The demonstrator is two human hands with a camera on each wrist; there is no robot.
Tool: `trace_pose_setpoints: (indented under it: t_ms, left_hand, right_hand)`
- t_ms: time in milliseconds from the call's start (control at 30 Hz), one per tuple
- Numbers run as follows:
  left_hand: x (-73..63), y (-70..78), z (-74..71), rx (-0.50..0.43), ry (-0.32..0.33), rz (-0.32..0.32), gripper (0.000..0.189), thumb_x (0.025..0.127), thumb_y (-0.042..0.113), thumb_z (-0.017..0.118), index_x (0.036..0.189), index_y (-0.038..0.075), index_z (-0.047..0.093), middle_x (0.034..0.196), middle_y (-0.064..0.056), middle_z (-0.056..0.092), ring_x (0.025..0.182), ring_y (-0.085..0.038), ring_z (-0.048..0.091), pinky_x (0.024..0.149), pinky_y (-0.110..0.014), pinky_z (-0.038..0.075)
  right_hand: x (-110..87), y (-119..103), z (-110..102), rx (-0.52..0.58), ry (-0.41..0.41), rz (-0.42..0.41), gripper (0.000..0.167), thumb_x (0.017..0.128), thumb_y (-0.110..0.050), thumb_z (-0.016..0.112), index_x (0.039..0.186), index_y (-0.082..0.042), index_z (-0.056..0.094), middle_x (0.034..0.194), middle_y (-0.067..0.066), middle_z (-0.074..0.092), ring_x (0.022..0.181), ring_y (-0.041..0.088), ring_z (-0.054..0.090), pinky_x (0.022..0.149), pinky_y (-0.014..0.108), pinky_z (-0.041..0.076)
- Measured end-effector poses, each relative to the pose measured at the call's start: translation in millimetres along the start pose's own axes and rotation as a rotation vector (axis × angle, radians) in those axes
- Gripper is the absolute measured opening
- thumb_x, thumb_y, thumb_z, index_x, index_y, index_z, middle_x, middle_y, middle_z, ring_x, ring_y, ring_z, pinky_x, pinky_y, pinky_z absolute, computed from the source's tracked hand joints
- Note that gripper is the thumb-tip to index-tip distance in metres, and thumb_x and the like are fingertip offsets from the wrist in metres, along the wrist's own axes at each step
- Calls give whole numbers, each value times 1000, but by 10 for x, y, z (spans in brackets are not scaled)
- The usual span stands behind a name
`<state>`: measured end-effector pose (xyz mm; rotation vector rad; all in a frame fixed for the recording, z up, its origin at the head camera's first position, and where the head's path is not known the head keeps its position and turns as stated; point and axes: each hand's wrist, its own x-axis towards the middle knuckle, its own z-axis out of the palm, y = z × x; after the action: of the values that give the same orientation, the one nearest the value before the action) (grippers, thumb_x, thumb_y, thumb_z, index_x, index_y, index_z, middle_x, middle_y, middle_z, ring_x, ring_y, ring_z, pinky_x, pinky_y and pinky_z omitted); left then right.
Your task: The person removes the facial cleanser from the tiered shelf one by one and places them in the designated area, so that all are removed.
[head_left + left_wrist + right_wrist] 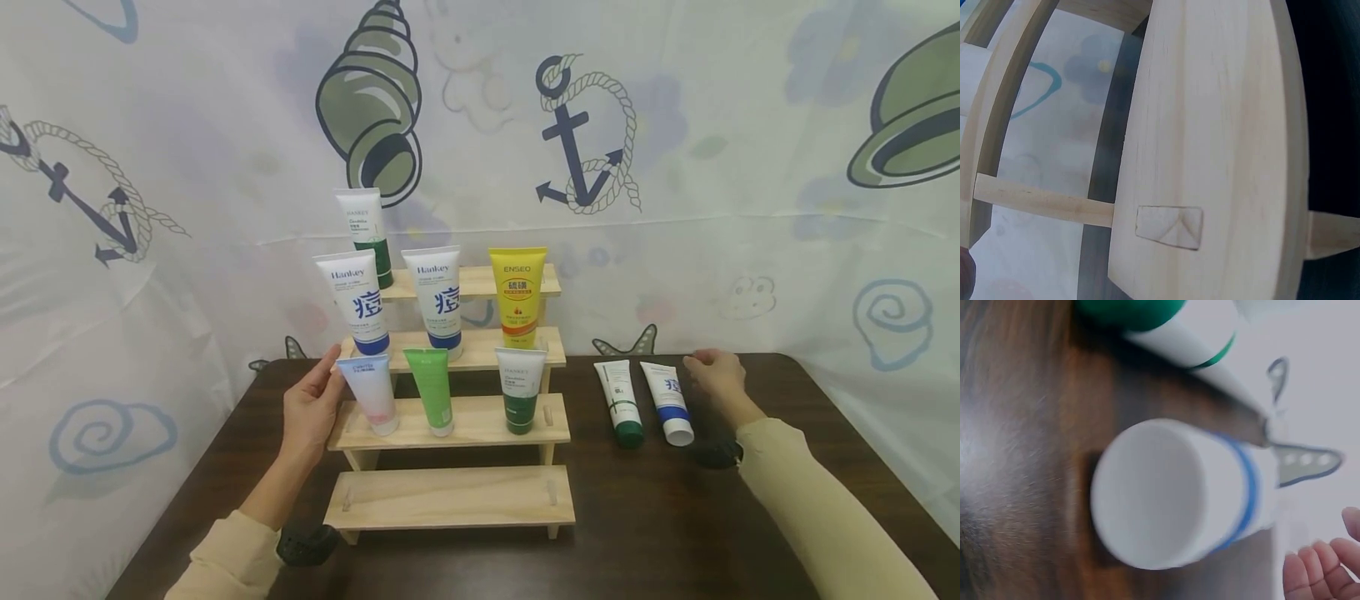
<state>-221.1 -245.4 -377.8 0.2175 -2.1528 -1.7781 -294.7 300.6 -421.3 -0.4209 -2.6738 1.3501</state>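
Note:
At the left end of the stepped wooden stand point(450, 498), my left hand point(309, 412) has its fingers by the end of an upper step, close to a pale blue and pink tube point(372, 396). A fingertip point(966, 275) shows at that step's end in the left wrist view; the other fingers are out of that view. My right hand point(716, 379) holds nothing, its fingers loosely bent, just right of a white tube with a blue band point(667, 400) lying on the table. Left of it lies a white tube with a green cap point(619, 400).
Several tubes stand on the stand: two white Hankey tubes point(352, 300) point(435, 296), a yellow tube point(517, 292), a green tube point(431, 387), a white and dark green tube point(521, 387) and another at the top point(363, 225). A printed curtain point(480, 167) hangs behind the table point(637, 517).

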Motion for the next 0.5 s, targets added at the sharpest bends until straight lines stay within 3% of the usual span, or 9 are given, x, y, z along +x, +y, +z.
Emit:
trace_pose_setpoints:
  t_ms: [267, 500]
  left_hand:
    - [-3, -2, -6, -8, 6, 34, 44, 95, 19, 56, 138, 11, 47, 140, -6, 48, 123, -7, 50, 91, -8, 43]
    - [-1, -10, 2, -21, -2, 36, 43, 96, 14, 53, 138, 10, 46, 143, -5, 45, 126, -10, 48, 93, -10, 43]
  right_hand:
    - [-148, -515, -210, 85, 86, -152, 46, 99, -24, 44, 133, 7, 46, 123, 28, 56, 102, 32, 60, 72, 17, 56]
    - [-351, -1118, -328, 158, 130, -347, 44, 99, -28, 46, 132, 1, 49, 119, 21, 58, 83, -4, 55, 75, 9, 51]
